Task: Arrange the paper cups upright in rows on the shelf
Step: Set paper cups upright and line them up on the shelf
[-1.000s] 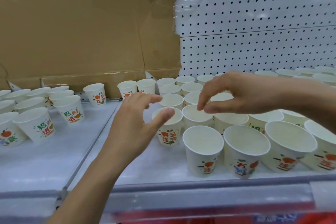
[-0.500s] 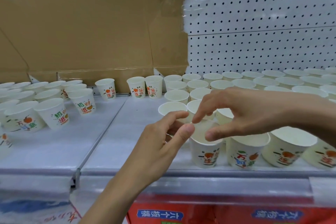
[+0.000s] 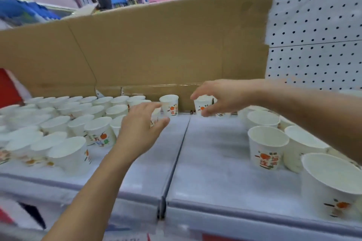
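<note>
The right hand (image 3: pixel 221 97) is clamped on a printed paper cup (image 3: pixel 201 104) at the back of the shelf (image 3: pixel 211 154), just right of the seam (image 3: pixel 183 143) between the two shelf boards. Its fingers lie over the rim and its thumb is against the lower wall. The left hand (image 3: pixel 141 123) is left of the seam, fingers and thumb curved apart around a second cup (image 3: pixel 155 118) that it half hides. Whether it actually touches that cup I cannot tell. A lone cup (image 3: pixel 170 104) stands upright just left of the seam, between the two hands. Well left of the seam is a dense left block of cups (image 3: pixel 98 135), and well right of it a right block of cups (image 3: pixel 267 146), all mouth up.

These cups look very light and thin-walled, so they would likely dent under a hard squeeze and tip or skid at a nudge. The rolled rim is probably the stiffest place, so a gentle pinch there or high on the wall seems safest.

Half a second ago both hands hovered nearly fingertip to fingertip over the front cups of the right block. Now they have parted and reached back to either side of the seam. The view has swung left, so more of the left block is in sight.
</note>
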### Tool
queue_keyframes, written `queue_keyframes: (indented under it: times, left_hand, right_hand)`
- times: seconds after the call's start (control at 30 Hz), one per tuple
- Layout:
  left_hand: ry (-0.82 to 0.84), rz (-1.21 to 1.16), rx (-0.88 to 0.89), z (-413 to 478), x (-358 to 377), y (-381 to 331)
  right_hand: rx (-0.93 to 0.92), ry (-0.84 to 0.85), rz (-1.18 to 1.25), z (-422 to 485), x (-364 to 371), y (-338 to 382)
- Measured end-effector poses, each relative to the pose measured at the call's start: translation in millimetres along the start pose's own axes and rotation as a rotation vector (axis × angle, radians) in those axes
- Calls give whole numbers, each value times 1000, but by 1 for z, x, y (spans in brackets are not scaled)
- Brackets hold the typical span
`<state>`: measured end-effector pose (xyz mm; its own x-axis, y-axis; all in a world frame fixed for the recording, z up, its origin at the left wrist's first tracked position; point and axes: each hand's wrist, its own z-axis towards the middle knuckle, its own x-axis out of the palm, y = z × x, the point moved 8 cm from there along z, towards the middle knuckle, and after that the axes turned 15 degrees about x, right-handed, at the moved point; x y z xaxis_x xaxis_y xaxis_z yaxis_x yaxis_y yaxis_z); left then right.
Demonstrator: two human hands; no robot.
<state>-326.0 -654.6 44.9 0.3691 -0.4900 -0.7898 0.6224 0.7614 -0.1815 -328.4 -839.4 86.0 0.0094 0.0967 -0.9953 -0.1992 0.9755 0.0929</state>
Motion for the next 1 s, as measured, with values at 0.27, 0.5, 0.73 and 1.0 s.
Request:
queue_keyframes:
  times: [0.27, 0.5, 0.73, 1.0]
  left_hand:
    - [236, 172, -154, -12, -6, 106]
    - [238, 355, -109, 1, -7, 112]
    - [197, 213, -98, 9, -5, 108]
    - [211, -121, -86, 18, 16, 84]
  right_hand:
    - [22, -26, 197, 93, 47, 96]
    - [221, -103, 380, 130, 56, 108]
    - [244, -28, 332, 116, 51, 104]
    - [271, -8, 137, 93, 39, 78]
